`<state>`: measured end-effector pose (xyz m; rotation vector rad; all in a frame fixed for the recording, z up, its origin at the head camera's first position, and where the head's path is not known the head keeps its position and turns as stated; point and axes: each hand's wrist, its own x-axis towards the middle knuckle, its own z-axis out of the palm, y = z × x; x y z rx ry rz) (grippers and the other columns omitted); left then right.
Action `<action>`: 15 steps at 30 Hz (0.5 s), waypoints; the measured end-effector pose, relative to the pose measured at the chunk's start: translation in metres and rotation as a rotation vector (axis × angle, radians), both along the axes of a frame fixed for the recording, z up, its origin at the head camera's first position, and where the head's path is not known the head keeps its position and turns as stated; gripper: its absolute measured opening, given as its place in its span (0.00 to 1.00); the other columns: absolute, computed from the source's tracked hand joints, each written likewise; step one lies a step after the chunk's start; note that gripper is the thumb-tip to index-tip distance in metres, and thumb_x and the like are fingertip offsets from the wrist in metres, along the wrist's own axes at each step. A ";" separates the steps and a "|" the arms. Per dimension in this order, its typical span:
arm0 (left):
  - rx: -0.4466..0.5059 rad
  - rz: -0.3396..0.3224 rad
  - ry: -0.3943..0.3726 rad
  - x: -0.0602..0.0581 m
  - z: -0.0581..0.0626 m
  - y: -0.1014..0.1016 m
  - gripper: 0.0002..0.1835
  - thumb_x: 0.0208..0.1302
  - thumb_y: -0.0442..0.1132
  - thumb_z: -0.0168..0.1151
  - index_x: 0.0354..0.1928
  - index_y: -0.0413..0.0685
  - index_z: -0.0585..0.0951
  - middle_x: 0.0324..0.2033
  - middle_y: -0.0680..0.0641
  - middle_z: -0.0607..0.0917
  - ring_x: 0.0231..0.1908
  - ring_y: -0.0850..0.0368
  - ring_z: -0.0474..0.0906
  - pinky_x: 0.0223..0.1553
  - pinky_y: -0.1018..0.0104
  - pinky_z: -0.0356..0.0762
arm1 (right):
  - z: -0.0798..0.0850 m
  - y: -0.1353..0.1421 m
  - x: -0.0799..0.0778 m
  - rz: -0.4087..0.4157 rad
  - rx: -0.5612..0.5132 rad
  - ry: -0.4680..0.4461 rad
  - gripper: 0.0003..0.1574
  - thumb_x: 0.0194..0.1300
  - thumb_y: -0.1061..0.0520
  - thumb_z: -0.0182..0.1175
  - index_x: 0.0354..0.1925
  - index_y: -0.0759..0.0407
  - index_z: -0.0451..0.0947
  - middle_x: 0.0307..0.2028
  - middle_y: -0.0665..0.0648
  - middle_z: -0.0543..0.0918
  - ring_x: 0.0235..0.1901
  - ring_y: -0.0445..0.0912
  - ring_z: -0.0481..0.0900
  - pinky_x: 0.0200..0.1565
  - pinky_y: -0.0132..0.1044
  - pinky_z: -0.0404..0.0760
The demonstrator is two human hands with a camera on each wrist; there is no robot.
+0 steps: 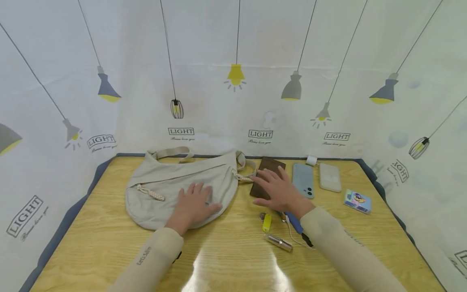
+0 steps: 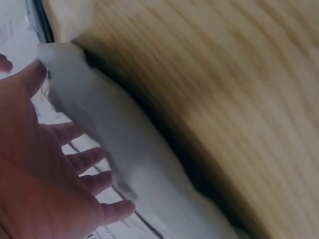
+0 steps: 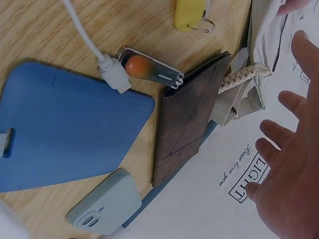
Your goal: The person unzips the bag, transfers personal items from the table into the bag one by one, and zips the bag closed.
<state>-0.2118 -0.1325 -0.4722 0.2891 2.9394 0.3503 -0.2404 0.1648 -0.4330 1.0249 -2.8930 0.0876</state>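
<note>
A beige shoulder bag (image 1: pixel 215 174) lies on the wooden table, with braided cord pulls and a strap at its top. My left hand (image 1: pixel 195 205) is over the front of the bag, fingers spread and holding nothing. In the left wrist view its fingertips overlap the bag (image 2: pixel 114 129). To the right, my right hand (image 1: pixel 279 188) is held above the table with spread fingers and nothing in its grasp. Beneath it in the head view lies a dark brown leather wallet (image 1: pixel 268 166), partly hidden. The right wrist view shows the hand apart from the wallet (image 3: pixel 187 122).
Right of the wallet are a light blue phone (image 1: pixel 303 178), a white plug (image 1: pixel 311 160), a white power bank (image 1: pixel 330 177) and a small blue box (image 1: pixel 357 201). Nearer lie a yellow key tag (image 1: pixel 267 223), a silver tube (image 1: pixel 278 242), a blue card holder (image 3: pixel 75 124), a white cable (image 3: pixel 82 27) and nail clippers (image 3: pixel 149 68).
</note>
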 end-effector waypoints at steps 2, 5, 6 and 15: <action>0.000 0.009 -0.039 -0.001 -0.001 0.003 0.44 0.63 0.72 0.47 0.74 0.56 0.60 0.75 0.41 0.56 0.75 0.37 0.46 0.70 0.31 0.41 | -0.001 -0.001 0.000 -0.003 0.002 -0.013 0.44 0.64 0.29 0.54 0.72 0.45 0.61 0.72 0.59 0.64 0.73 0.57 0.58 0.71 0.66 0.44; 0.015 0.019 -0.090 -0.001 0.001 0.005 0.43 0.63 0.71 0.49 0.75 0.57 0.59 0.75 0.42 0.55 0.75 0.36 0.46 0.69 0.29 0.41 | -0.002 -0.003 0.000 -0.002 -0.007 -0.032 0.45 0.65 0.29 0.53 0.72 0.45 0.60 0.72 0.59 0.63 0.73 0.57 0.58 0.72 0.66 0.43; 0.017 0.023 -0.103 0.000 0.002 0.005 0.43 0.63 0.71 0.49 0.75 0.59 0.60 0.75 0.42 0.55 0.75 0.36 0.46 0.69 0.28 0.41 | -0.003 -0.003 0.000 0.000 -0.011 -0.034 0.45 0.65 0.29 0.53 0.72 0.45 0.60 0.72 0.59 0.63 0.73 0.57 0.58 0.72 0.66 0.42; -0.097 -0.036 -0.084 0.009 -0.001 -0.008 0.41 0.58 0.73 0.54 0.72 0.70 0.63 0.74 0.46 0.59 0.74 0.36 0.49 0.65 0.24 0.43 | -0.002 -0.008 0.002 0.020 -0.035 0.002 0.43 0.64 0.31 0.55 0.71 0.47 0.63 0.71 0.60 0.65 0.72 0.57 0.60 0.71 0.67 0.45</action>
